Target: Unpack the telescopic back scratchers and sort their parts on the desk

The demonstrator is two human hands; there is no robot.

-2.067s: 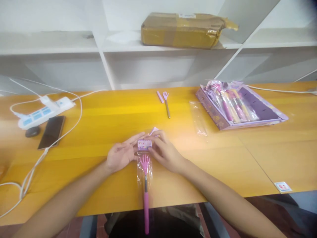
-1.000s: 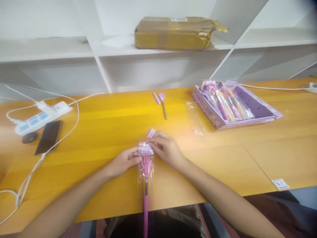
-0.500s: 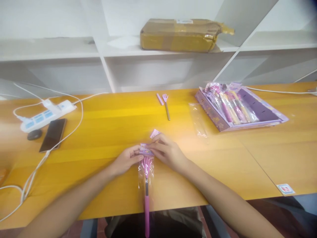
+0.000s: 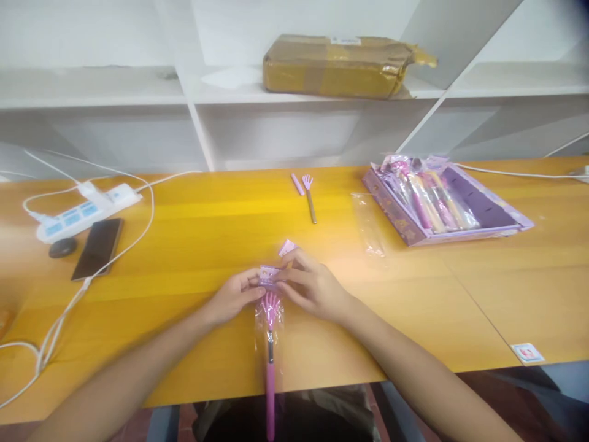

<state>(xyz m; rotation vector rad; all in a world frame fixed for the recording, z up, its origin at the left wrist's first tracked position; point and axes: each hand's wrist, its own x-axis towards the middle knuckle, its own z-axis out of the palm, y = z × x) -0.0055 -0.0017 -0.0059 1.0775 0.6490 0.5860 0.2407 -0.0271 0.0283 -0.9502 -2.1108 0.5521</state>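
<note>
A pink back scratcher (image 4: 270, 393) with a hand-shaped head lies in a clear plastic bag (image 4: 280, 319), its handle reaching past the table's front edge. At the top of the bag is a small purple printed header card (image 4: 268, 274). My left hand (image 4: 237, 298) pinches the left side of this card between thumb and fingers. From the other side, my right hand (image 4: 315, 285) has its fingertips closed on the card's right edge. Just beyond the right fingers a second pink-purple card (image 4: 288, 247) shows, partly hidden by them.
Farther back lie a short back scratcher (image 4: 310, 199) and a pink tube (image 4: 297, 184). A flat clear bag (image 4: 368, 227) is beside the purple display box (image 4: 501, 228) of wrapped scratchers. At left are a power strip (image 4: 87, 212), phone (image 4: 97, 248) and white cables. A taped parcel (image 4: 335, 67) sits on the shelf.
My right thumb and fingers have shifted slightly on the card, toward its right edge. The bagged scratcher has moved a little left. My left hand stays on the card.
</note>
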